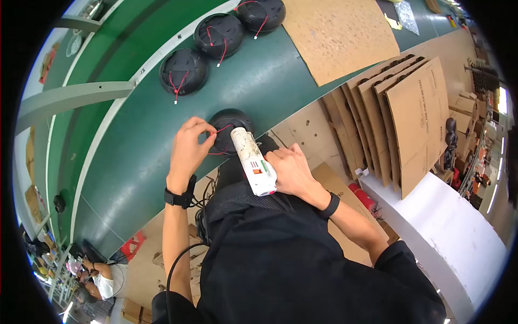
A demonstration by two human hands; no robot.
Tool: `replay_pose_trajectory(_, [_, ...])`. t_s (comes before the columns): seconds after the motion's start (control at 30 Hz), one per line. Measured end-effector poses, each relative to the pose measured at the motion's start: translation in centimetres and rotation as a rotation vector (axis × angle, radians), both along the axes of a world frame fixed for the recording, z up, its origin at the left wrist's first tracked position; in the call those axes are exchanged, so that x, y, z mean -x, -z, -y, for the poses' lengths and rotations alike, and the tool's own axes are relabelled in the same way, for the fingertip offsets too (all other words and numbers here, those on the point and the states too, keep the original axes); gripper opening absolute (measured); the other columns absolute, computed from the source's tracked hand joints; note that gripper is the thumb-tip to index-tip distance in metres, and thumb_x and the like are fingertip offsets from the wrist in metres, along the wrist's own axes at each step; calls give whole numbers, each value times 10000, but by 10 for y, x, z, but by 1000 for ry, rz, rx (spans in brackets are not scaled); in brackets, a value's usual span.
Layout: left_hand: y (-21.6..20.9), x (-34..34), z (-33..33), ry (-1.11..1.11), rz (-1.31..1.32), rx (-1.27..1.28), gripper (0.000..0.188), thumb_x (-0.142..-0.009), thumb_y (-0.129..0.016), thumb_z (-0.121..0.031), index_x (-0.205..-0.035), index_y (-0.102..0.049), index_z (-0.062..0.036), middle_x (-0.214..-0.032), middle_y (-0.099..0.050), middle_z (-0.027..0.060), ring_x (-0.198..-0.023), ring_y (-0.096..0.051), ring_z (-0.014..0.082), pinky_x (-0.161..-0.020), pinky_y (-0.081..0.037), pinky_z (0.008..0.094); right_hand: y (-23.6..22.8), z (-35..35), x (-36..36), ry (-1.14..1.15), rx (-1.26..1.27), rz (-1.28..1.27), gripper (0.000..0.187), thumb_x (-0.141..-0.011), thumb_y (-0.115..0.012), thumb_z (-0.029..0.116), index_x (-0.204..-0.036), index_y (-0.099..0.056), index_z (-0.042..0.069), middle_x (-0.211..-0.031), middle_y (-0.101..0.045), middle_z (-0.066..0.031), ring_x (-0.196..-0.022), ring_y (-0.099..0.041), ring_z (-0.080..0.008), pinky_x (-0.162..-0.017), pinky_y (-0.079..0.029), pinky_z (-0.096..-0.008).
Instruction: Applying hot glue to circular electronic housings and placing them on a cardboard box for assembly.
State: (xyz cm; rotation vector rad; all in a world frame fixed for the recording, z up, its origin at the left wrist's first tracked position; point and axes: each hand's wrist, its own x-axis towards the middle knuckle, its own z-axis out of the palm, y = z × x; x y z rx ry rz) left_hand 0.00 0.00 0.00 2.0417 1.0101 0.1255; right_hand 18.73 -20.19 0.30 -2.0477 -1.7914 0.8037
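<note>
At the bench's near edge: a round black housing (pixel 223 117) sits in front of you on the green bench (pixel 135 151); this is the piece you are working on.
Left hand: your left hand (pixel 189 144) is beside the housing, thumb and forefinger pinched narrow on a thin red wire (pixel 225 128) that runs over its face.
Right hand: your right hand (pixel 291 169) is closed around a white tool (pixel 251 159) with an orange switch.
White tool: its far end overlaps the housing in this view; you cannot tell from here whether it touches, nor exactly what it is applying, if anything.
Along the far edge: three more black housings, one nearest you (pixel 186 67), one in the middle (pixel 218 33) and one farthest (pixel 263 14), stand in a row, each with red leads spilling out to a loose white connector.
Right of that row: a brown cardboard sheet (pixel 340 40) covers the bench and reaches toward its near edge.
Progress: the piece before you looks midway, its wire held by your fingers. Whether the far-edge three are finished or waiting does not show, so what is left can't be counted.
</note>
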Motion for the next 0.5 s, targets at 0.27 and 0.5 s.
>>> replay_pose_trajectory(0.27, [5,10,13,59,-102,-5,117,-783,-750,-81,-900,-751,-84,-952,-669,63,-946,-647,292,-801,-517,394,2,-4,-4,-6,-39,-3,272,-699,-758,297,-788,-590,104,-699,-613,-81,-704,-609,-247,-747,-357,-376])
replay_pose_trajectory(0.5, [10,11,20,57,-107,-8,127,-788,-749,-87,-915,-753,-92,-951,-676,61,-938,-660,279,-790,-526,383,-3,-5,-3,-15,-6,-23,267,-704,-757,285,-797,-599,92,-700,-615,-90,-699,-604,-263,-759,-376,-387])
